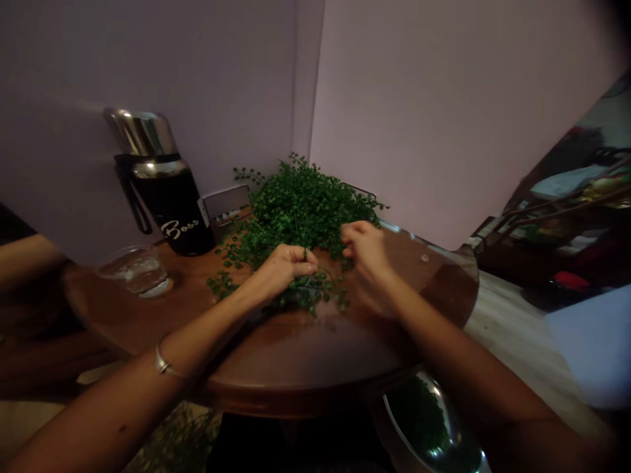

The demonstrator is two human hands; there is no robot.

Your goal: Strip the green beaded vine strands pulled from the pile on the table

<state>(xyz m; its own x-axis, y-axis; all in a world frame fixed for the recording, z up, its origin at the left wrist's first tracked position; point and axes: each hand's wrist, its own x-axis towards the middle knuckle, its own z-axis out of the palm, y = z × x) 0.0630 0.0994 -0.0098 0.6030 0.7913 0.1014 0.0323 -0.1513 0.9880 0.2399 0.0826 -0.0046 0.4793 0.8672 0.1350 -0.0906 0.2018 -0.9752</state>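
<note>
A big heap of green leafy stems (305, 203) with small round leaflets lies on the round wooden table (315, 368). In front of the heap, my left hand (283, 269) pinches a leafy sprig (315, 292) between thumb and forefinger; its leaves hang below the fingers, close to the tabletop. My right hand (369, 249) is at the heap's right front edge, fingers curled in and slightly blurred. Whatever those fingers hold, if anything, is too small to make out. Below the table edge at lower right, a shiny metal bowl (470, 427) contains picked green leaves (419, 414).
A black flask (172, 203) with a steel cap stands at the back left, beside a clear cup (140, 272). A thin framed object (227, 203) leans behind the heap. Another person's arm (29, 259) shows at far left. Stems (180, 437) lie below the table.
</note>
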